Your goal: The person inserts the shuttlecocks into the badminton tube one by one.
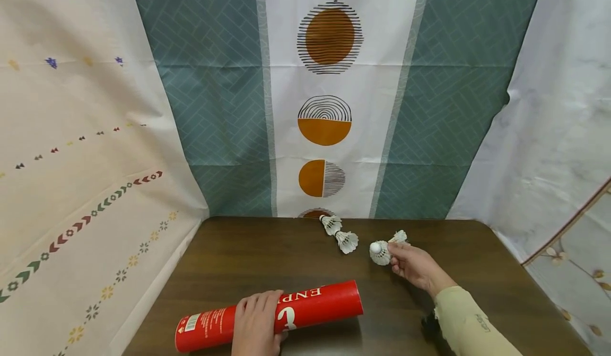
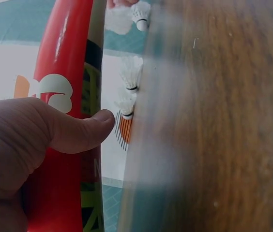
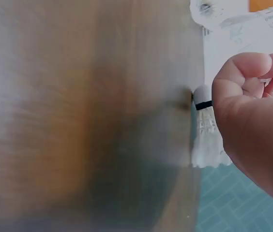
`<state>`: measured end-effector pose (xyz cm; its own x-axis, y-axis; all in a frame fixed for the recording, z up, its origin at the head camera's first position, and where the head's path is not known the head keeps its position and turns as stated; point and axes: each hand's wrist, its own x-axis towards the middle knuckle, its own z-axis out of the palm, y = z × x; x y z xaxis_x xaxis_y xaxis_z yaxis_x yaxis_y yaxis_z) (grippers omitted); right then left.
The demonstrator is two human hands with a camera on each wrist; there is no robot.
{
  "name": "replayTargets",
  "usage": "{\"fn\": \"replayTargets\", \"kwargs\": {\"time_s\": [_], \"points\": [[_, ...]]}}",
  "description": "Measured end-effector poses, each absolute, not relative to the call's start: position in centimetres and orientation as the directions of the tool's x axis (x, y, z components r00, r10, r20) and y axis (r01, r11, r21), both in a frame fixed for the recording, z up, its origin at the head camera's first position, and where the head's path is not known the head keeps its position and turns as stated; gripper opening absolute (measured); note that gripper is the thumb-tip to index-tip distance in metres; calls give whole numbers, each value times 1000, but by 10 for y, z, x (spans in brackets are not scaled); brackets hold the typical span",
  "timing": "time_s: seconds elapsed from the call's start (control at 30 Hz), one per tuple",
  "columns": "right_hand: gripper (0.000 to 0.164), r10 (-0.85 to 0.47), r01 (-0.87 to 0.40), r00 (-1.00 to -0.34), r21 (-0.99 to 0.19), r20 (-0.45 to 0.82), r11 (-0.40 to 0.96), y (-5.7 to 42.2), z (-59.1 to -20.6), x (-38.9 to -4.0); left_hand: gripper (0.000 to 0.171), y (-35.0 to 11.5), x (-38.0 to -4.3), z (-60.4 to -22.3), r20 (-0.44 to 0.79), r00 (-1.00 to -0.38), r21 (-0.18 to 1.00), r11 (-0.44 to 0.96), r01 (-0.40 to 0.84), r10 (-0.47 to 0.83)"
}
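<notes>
My left hand (image 1: 258, 321) grips a red shuttlecock tube (image 1: 324, 305) with white lettering and a barcode. Its right end is tilted up, over a shadow on the table. In the left wrist view the thumb (image 2: 85, 133) lies across the tube's side. At the right, my right hand (image 1: 417, 268) pinches a white shuttlecock (image 1: 380, 253) at its feather skirt, the cork turned toward me. A second shuttlecock (image 1: 399, 236) lies just behind that hand; the right wrist view shows its cork and black band (image 3: 203, 99), partly covered by the hand.
Two more shuttlecocks (image 1: 347, 242) lie together near the back middle of the brown wooden table (image 1: 267, 260). A patterned curtain (image 1: 324, 133) hangs along the table's back edge, with light cloths (image 1: 95, 197) at both sides.
</notes>
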<state>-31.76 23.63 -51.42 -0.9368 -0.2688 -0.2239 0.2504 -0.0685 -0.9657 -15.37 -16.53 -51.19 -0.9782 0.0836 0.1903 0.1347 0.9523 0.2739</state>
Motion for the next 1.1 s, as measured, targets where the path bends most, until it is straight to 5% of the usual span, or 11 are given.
{"fn": "replayTargets", "kwargs": {"time_s": [0.13,0.37,0.67,1.1], "points": [[11,-371,291,-903,-945,-219,-151,242,-508,-294,92,-166,-154,-512,201,-976,273,952,136,82],[16,-450,134,-882,-990,-140,45,216,-492,-250,93,-164,-154,-513,237,-967,263,953,153,90],[30,-194,18,-980,-983,-54,183,173,-484,-208,93,-158,-154,-513,213,-976,267,958,105,48],[38,-226,6,-974,-996,-27,93,148,-488,-182,93,-159,-152,-513,219,-974,273,954,122,62]]}}
